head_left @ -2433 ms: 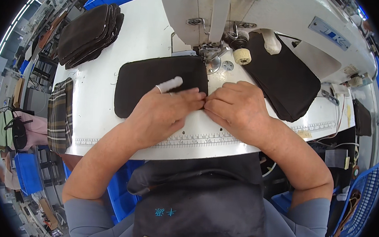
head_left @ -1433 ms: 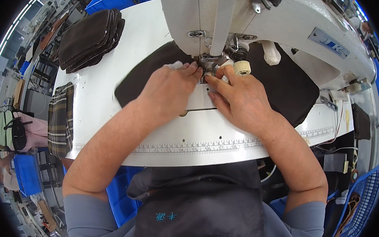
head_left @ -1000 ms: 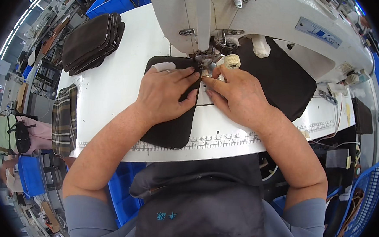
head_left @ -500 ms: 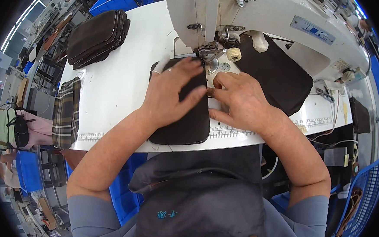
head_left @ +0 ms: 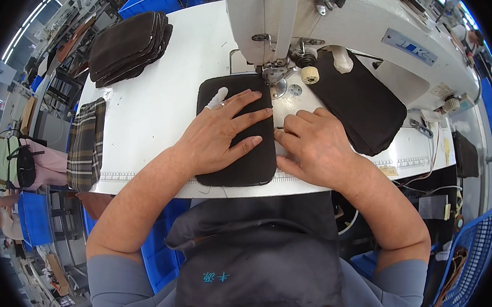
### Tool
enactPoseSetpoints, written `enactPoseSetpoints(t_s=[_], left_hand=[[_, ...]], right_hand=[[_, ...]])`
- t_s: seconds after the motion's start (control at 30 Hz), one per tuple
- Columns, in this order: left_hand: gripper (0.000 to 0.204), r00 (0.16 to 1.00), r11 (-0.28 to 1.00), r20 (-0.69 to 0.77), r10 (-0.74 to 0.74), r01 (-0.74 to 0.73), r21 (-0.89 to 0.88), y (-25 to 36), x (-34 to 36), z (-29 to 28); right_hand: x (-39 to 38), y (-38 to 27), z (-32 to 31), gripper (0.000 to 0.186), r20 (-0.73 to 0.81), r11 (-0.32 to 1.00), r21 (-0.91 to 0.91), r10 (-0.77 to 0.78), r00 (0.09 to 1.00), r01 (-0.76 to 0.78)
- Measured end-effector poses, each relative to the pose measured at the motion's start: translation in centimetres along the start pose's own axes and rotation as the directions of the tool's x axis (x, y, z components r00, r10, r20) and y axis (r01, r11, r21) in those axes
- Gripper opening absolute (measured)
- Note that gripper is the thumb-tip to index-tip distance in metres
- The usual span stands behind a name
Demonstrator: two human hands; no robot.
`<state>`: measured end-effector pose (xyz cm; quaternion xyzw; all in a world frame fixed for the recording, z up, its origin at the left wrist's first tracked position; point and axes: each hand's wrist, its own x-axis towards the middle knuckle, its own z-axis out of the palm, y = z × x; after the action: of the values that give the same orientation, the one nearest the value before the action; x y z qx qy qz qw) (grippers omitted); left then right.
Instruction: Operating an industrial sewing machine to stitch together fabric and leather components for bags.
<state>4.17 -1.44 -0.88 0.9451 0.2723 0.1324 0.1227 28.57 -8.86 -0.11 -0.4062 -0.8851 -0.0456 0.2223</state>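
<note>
A dark brown fabric panel with rounded corners lies flat at the sewing machine, its far right corner by the presser foot. My left hand rests on it palm down, fingers spread; one finger wears a white covering. Beside the panel's right edge is my right hand, its fingers curled and thumb low. A small dark tip shows at these fingertips, and what they hold is too hidden to name. The sewing machine stands over the white table.
A stack of dark panels sits at the table's far left, with a folded plaid cloth at its left edge. More dark panels lie under the machine arm. Blue crates stand behind; a blue basket is at right.
My left hand, blurred earlier, has come nearer and now lies flat on the panel. My right hand has moved slightly nearer, away from the presser foot.
</note>
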Motion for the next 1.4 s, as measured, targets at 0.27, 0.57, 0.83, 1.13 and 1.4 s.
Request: enactPoseSetpoints(t_s=[0.27, 0.57, 0.83, 1.13, 1.4], left_hand=[[0.049, 1.000, 0.999, 0.004, -0.023, 0.023, -0.045, -2.0, 1.2, -0.4], [0.054, 0.983, 0.983, -0.015, 0.183, -0.184, -0.018, 1.8, -1.4, -1.1], [0.034, 0.975, 0.976, -0.061, 0.212, -0.208, 0.072, 2.5, -2.8, 0.3], [0.033, 0.960, 0.941, -0.071, 0.272, -0.249, 0.231, 2.5, -3.2, -0.1], [0.031, 0.969, 0.950, -0.050, 0.243, -0.227, 0.217, 3.1, -3.5, -0.2]], right_hand=[[1.2, 0.9, 0.4, 0.030, -0.040, 0.996, -0.085, -0.006, 0.999, 0.003], [-0.8, -1.5, 0.6, 0.023, -0.050, 0.999, 0.038, -0.002, 0.999, 0.004], [-2.3, -2.6, -0.1, 0.025, 0.009, 0.990, 0.140, -0.006, 1.000, 0.004], [-2.6, -2.8, -0.2, 0.031, 0.004, 0.992, 0.124, -0.033, 0.999, 0.032], [-2.6, -2.5, -0.5, 0.031, 0.016, 0.988, 0.150, -0.039, 0.999, 0.036]])
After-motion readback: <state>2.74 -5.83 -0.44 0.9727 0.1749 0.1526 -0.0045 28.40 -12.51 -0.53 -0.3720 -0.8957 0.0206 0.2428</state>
